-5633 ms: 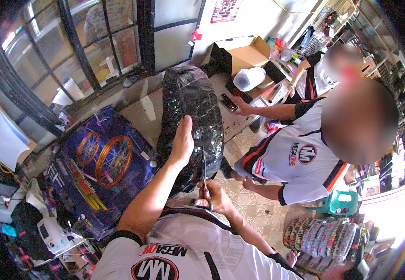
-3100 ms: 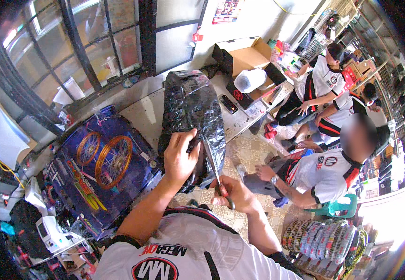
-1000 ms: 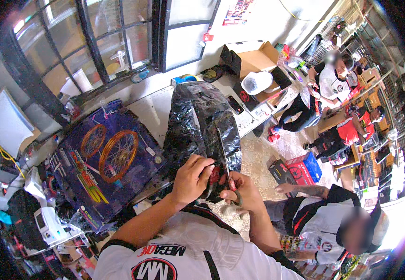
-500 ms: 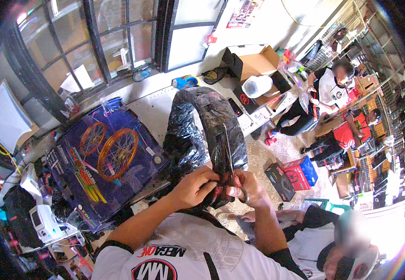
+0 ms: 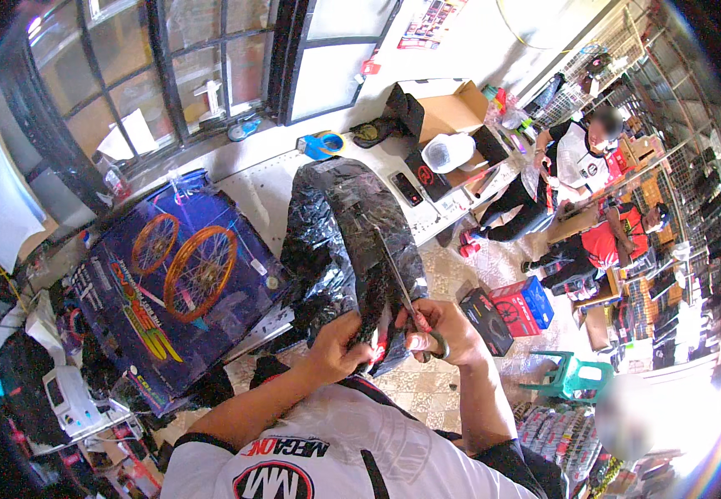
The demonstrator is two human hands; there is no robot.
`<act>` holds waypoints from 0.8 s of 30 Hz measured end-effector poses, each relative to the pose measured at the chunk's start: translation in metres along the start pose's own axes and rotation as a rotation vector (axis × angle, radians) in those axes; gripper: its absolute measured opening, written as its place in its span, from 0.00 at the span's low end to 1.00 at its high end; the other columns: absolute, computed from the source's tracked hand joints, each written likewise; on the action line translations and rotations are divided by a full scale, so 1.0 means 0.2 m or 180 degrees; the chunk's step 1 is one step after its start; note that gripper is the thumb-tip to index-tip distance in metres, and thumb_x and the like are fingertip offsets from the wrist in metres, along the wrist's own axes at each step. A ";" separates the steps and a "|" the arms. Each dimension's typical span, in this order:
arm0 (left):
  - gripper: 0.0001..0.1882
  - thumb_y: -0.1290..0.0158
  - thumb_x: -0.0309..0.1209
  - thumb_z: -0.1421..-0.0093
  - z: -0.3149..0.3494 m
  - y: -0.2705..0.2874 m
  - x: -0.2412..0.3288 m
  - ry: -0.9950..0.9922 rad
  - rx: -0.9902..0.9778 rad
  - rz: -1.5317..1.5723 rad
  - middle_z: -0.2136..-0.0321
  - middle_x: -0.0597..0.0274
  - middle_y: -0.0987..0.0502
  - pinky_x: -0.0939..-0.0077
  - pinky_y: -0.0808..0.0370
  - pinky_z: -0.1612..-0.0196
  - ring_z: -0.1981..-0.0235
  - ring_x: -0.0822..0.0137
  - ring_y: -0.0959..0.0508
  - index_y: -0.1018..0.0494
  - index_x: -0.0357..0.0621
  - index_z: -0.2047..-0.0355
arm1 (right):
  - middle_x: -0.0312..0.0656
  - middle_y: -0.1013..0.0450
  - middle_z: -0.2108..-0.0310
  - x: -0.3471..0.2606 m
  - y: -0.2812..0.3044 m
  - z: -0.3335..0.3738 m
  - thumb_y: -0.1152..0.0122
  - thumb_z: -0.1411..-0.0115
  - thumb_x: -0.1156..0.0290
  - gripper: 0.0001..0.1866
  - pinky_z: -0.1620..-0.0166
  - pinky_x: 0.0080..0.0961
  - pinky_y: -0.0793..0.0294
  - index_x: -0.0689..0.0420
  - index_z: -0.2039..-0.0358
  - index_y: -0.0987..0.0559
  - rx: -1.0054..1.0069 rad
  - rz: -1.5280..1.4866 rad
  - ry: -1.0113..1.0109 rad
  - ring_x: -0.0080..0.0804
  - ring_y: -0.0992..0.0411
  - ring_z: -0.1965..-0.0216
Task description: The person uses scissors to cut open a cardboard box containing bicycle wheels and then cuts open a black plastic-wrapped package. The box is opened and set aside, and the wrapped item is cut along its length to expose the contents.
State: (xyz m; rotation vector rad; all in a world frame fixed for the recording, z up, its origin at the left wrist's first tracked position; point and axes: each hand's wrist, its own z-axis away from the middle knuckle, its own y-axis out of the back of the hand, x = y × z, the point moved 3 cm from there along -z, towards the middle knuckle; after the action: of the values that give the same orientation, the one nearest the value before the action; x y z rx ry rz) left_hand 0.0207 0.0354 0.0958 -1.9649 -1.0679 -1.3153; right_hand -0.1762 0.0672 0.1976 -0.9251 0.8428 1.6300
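A bulky, curved bundle in shiny black plastic [image 5: 335,195] stands at the near end of the white table, arching up in front of me. My right hand [image 5: 448,333] has its fingers in the handles of a pair of scissors [image 5: 396,270]. Their long metal blades point away from me along the plastic, and I cannot tell how far apart they are. Just left of the scissors, my left hand [image 5: 337,348] pinches the near edge of the plastic. A bit of red and white shows between the hands. What the plastic covers is hidden.
A large blue box [image 5: 182,291] picturing orange wheels lies at left. On the table [image 5: 265,179] are blue tape [image 5: 320,145], a phone [image 5: 406,188] and an open carton [image 5: 448,108]. Boxes [image 5: 523,308] and a green stool [image 5: 572,376] stand on the floor at right. Two people are beyond.
The bundle has tilted slightly left, and its near end by my hands has shifted. A person at lower right has mostly gone from view, uncovering the green stool and stacked wrapped rings.
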 end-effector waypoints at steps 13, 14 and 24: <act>0.38 0.39 0.27 0.42 -0.37 0.10 0.32 -0.0246 0.1304 -0.2556 0.44 0.33 0.32 0.54 0.25 0.43 0.44 0.37 0.27 0.42 0.36 0.34 | 0.30 0.27 0.73 0.07 -0.08 0.07 0.17 0.49 0.59 0.24 0.69 0.20 0.29 0.60 0.60 0.19 0.0276 0.0177 0.0041 0.21 0.27 0.73; 0.34 0.40 0.27 0.40 -0.39 0.12 0.30 0.0103 0.1174 -0.2309 0.44 0.33 0.29 0.54 0.24 0.44 0.44 0.39 0.24 0.39 0.36 0.35 | 0.31 0.25 0.71 0.09 -0.12 0.06 0.17 0.49 0.61 0.21 0.66 0.22 0.27 0.60 0.64 0.20 0.0296 0.0324 0.0361 0.21 0.28 0.71; 0.09 0.44 0.22 0.33 -0.45 0.11 0.19 0.0474 0.1520 -0.0560 0.60 0.58 0.15 0.75 0.25 0.51 0.58 0.71 0.19 0.20 0.37 0.54 | 0.29 0.29 0.80 0.24 -0.17 0.02 0.14 0.55 0.60 0.29 0.70 0.24 0.25 0.58 0.61 0.24 0.1376 0.0232 0.1383 0.19 0.26 0.75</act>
State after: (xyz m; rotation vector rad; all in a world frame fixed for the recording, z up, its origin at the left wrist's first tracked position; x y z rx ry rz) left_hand 0.0034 -0.0350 0.1657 -1.4278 -1.3565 -1.1398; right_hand -0.1528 0.0989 0.1541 -0.9528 1.4750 1.2431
